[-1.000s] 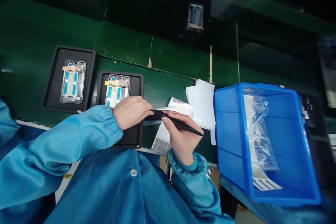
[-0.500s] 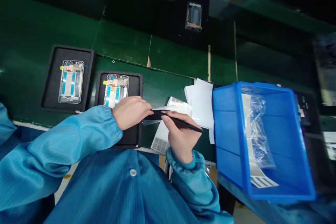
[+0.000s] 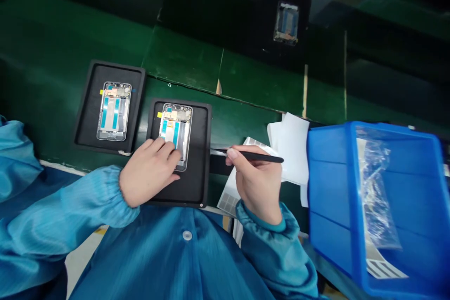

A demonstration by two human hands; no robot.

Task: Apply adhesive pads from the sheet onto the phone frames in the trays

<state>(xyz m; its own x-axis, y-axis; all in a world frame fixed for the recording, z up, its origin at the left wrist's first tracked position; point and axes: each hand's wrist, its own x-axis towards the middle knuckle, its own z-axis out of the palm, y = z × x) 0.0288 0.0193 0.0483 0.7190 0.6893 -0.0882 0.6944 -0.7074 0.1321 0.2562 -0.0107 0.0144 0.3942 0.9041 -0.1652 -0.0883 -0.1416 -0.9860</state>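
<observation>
My left hand [image 3: 151,166] lies over the lower left part of an opened phone [image 3: 186,138], its bent fingers touching the phone and its thumb apart. The phone's bare inside has blue strips and a yellow tab, and it sits in a black tray [image 3: 198,185]. My right hand [image 3: 258,185] pinches slim black tweezers [image 3: 262,156] to the right of that tray. Their thin tip points left to the tray's right rim; whether anything is between the tips is too small to tell. Sheets of grey stickers [image 3: 230,201] lie partly behind the right hand.
Another black tray [image 3: 87,126] with an opened phone [image 3: 114,112] lies to the left. White paper sheets [image 3: 290,150] sit beside a blue bin [image 3: 330,206] holding clear plastic wrap [image 3: 379,192]. A third phone [image 3: 286,23] lies far back. Another person's blue sleeve [image 3: 16,157] shows at left.
My left hand has left the tweezers' tip and come down onto the phone in the near tray. The right hand still holds the tweezers, now turned flatter. The whole view has shifted.
</observation>
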